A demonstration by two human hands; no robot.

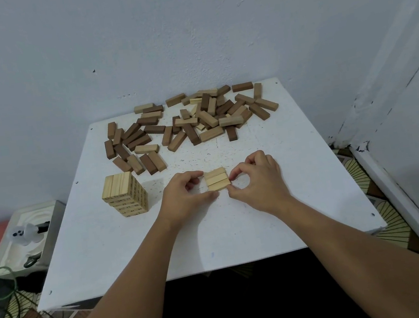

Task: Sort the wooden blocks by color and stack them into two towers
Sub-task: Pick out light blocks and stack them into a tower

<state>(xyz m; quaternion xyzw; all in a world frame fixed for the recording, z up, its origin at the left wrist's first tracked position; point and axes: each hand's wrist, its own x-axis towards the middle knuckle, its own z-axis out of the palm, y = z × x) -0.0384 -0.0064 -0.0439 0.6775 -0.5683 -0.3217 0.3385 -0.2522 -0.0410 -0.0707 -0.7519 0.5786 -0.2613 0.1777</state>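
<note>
Three light wooden blocks (216,180) lie side by side as one flat layer near the middle of the white table (238,229). My left hand (185,196) pinches this layer at its left end, thumb at the front and fingers at the back. My right hand (257,179) pinches it at the right end the same way. A light-coloured tower (125,194) several layers high stands at the left of the table. A loose pile of light and dark blocks (193,121) spreads across the far side.
The table sits in a corner, with walls behind and to the right. A white tray with a small white figure (25,234) and green cable (2,284) lie on the floor to the left. Patterned floor shows on both sides.
</note>
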